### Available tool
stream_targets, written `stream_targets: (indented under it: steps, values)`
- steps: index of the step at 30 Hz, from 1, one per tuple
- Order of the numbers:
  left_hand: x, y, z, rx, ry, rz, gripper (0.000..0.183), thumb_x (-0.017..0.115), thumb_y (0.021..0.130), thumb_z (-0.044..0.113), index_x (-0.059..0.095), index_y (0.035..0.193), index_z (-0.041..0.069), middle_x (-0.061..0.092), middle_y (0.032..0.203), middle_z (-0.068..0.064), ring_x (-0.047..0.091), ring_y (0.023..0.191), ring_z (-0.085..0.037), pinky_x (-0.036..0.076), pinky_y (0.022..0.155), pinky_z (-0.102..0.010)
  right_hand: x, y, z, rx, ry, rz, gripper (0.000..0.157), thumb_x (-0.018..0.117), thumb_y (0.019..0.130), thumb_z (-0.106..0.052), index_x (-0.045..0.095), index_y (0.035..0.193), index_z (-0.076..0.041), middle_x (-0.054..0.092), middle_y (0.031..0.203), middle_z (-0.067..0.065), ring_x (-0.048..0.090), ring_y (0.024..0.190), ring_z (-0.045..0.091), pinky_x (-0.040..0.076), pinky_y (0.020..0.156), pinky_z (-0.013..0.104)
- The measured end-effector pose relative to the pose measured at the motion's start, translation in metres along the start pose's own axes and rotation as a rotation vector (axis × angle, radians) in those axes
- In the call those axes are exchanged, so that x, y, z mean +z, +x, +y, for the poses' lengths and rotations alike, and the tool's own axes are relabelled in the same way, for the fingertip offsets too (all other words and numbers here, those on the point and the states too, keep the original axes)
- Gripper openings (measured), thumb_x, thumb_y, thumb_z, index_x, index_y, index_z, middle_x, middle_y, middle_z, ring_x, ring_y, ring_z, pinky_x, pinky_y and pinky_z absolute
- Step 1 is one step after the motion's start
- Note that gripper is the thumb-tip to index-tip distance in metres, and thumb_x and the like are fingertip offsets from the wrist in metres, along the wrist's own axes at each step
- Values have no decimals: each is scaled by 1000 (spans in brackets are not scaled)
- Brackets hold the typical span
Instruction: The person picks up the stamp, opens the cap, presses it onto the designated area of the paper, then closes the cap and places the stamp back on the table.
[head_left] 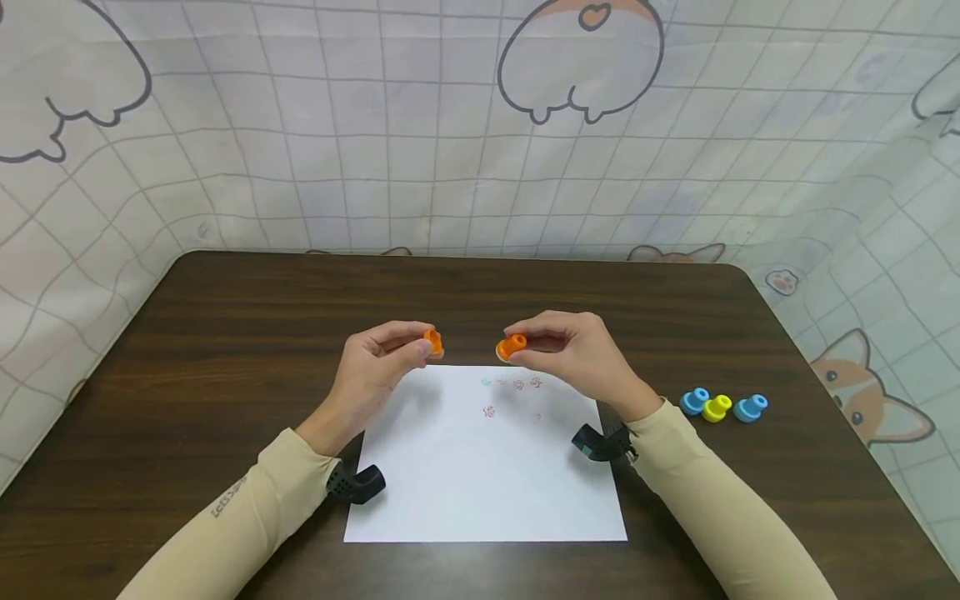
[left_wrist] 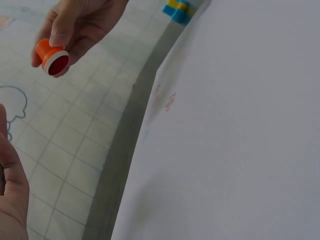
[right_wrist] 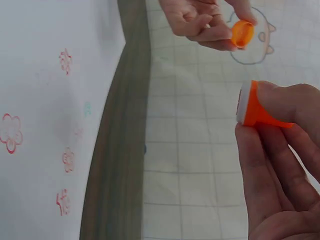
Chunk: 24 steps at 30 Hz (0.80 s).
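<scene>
My right hand (head_left: 566,350) pinches an orange stamp (head_left: 513,345) by its body above the paper's far edge. In the left wrist view the stamp's red inked face (left_wrist: 58,65) shows inside a white rim. My left hand (head_left: 375,367) pinches a small orange cap (head_left: 432,340) between thumb and fingertips, its hollow side showing in the right wrist view. A gap separates the cap and the stamp. Beneath both hands lies a white sheet of paper (head_left: 487,475) with several small red prints (right_wrist: 11,132) and a faint green one near its far edge.
Two blue stamps (head_left: 751,408) and a yellow stamp (head_left: 717,407) stand on the dark wooden table (head_left: 247,333) to the right of the paper. A white gridded cloth (head_left: 420,150) with cartoon animals hangs behind the table.
</scene>
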<state>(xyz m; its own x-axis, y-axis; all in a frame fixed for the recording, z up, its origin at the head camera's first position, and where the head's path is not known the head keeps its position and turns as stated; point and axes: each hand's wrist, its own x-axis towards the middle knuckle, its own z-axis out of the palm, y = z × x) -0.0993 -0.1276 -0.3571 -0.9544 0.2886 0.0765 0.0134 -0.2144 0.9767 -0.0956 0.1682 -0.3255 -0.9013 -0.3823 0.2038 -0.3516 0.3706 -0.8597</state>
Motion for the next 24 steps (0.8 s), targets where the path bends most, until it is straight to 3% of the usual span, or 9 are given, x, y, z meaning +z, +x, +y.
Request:
stream_targets:
  steps: [12,18,24]
  values:
    - [20,5,2,3,33,-58,25,73,96,11,71,121,5,75,111,2,76,102,-14,61,96,-27,-10,-9,-5,48,146,128,33,83,87,-8,76,119,-5,76,118,13,76,96,13,63,88,24]
    - [31,9,-1,2,16,-70,26,73,96,9,71,121,3,74,113,1,77,104,-18,62,95,-28,-9,-13,-5,60,281,148,33,82,87,-6,75,118,-1,77,110,0,77,96,16,64,88,28]
    - [43,13,-6,3,30,-91,27,76,94,10,71,121,5,76,109,1,77,105,-21,61,96,-27,-6,-17,-5,73,292,141,32,81,88,-7,74,119,-2,76,110,-5,76,98,17,64,90,28]
